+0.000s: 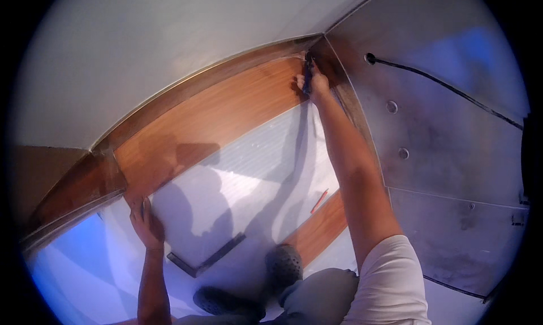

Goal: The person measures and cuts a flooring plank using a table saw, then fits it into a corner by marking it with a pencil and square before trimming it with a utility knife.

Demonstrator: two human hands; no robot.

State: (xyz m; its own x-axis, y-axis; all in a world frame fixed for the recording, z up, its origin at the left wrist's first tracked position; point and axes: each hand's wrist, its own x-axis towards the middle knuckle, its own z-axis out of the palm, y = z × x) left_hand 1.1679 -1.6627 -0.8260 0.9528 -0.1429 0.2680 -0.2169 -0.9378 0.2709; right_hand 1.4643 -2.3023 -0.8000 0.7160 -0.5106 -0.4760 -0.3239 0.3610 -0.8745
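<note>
A long wood-grain plank [215,118] lies on the pale floor along the base of the light wall. My right hand [318,85] is stretched out to its far right end, by the corner. Its fingers close round a narrow dark blue hand tool [308,76], whose tip meets the corner; its exact kind is too small to make out. My left hand [148,226] rests at the near left end of the plank, fingers stretched out and thumb apart, the fingertips touching the plank's edge.
A dark L-shaped square [206,260] lies near my shoes [284,265]. A red pencil [319,200] lies beside a second wood-grain piece [322,229]. Brown skirting [133,121] edges the wall. On the right, a grey panel [430,150] has a black cable [447,87] coming out of a hole.
</note>
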